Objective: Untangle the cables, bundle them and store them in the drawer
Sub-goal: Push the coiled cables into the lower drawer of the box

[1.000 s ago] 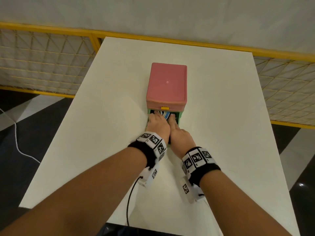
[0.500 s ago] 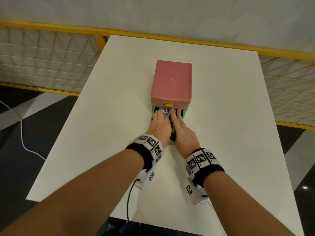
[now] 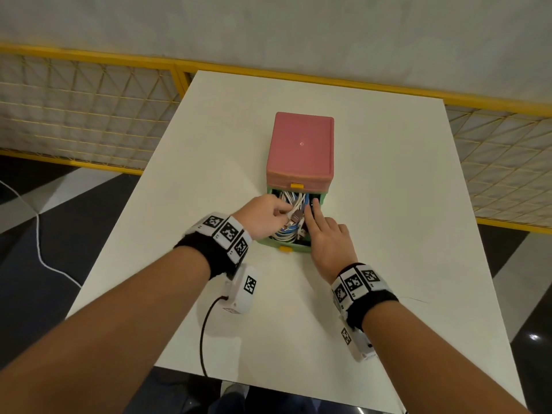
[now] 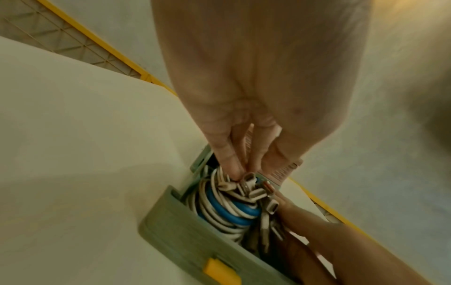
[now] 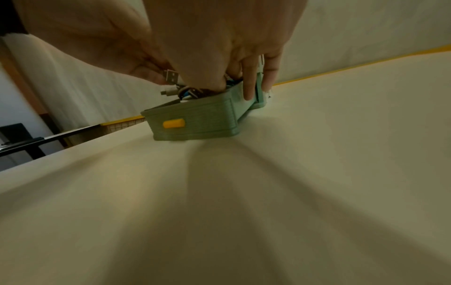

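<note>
Cables (image 3: 291, 215) coiled and already in the open green drawer (image 3: 294, 248) below the pink box (image 3: 301, 144), left hand (image 3: 263, 215) pinching stray plugs, right hand (image 3: 327, 237) fingers straight pressing them down; drawer not yet closed.

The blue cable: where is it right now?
In the head view the blue cable lies coiled among white cables inside the open green drawer, between the left hand and right hand.

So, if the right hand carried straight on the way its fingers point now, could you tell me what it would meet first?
Most likely the pink cabinet: the right hand points along the open green drawer towards it, fingertips among the cables. Depth is unclear.
</note>
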A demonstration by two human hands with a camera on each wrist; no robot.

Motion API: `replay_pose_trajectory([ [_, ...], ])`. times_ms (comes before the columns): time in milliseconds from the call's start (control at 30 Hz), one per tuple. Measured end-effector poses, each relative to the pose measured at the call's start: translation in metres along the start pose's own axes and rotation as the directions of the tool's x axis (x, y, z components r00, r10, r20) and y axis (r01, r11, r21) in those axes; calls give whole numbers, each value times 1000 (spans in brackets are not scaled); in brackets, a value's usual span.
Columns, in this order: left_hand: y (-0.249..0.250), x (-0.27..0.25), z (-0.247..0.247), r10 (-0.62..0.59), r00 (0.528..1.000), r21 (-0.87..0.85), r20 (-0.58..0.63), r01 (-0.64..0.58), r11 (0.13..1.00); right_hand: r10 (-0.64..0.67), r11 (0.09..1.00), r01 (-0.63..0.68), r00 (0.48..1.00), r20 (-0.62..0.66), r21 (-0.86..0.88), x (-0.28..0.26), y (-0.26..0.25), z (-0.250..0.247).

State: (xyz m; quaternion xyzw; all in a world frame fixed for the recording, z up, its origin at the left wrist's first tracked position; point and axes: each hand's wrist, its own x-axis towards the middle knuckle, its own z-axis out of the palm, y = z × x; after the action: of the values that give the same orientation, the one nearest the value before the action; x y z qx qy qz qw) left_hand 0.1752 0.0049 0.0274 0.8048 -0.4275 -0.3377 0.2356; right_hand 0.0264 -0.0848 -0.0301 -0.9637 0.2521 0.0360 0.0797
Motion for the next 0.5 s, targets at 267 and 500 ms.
replay_pose_trajectory([
  [267, 9, 19, 18, -3, 996, 6, -88, 4, 1000, -31, 954, 107, 964, -263, 281, -14, 5, 6],
  [500, 14, 26, 30, 18, 986, 5, -163, -18, 1000, 41, 892, 100, 953, -301, 440, -7, 4, -5],
])
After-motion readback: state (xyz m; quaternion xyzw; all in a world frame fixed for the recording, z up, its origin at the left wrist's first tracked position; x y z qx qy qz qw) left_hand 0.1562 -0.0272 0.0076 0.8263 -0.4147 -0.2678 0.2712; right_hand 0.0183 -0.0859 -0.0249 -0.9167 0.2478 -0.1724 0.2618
